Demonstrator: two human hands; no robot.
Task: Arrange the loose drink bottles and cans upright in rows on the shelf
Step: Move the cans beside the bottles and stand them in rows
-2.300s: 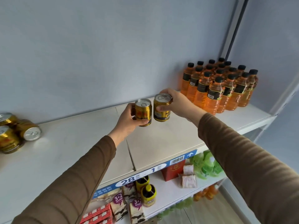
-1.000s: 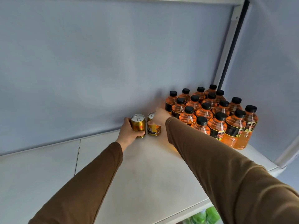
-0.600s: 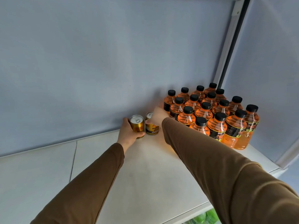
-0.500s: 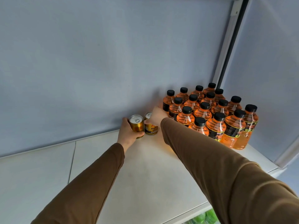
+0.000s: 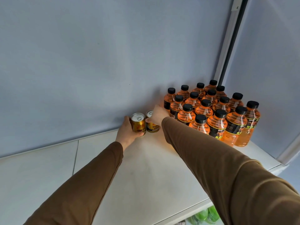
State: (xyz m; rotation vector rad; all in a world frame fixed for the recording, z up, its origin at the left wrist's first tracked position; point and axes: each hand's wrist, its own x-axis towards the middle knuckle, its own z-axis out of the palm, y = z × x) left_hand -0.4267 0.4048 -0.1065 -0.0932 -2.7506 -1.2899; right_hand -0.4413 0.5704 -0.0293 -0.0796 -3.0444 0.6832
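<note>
Two gold cans stand upright side by side at the back of the white shelf (image 5: 146,168), close to the grey-blue back wall. My left hand (image 5: 127,133) wraps around the left gold can (image 5: 138,122). My right hand (image 5: 158,116) grips the right gold can (image 5: 152,125), covering much of its top and right side. Just to the right stands a block of orange drink bottles (image 5: 211,111) with black caps, upright in rows. My right hand lies almost against the nearest bottle.
A white upright post (image 5: 227,44) runs up the back right corner beside a side wall. The shelf's front edge passes at the lower right, with green bottles (image 5: 204,216) on the shelf below. A seam (image 5: 75,157) splits the shelf boards at the left.
Both hands carried the two cans from the shelf's front to the back wall beside the bottles. In the last half second the hands and cans have barely moved.
</note>
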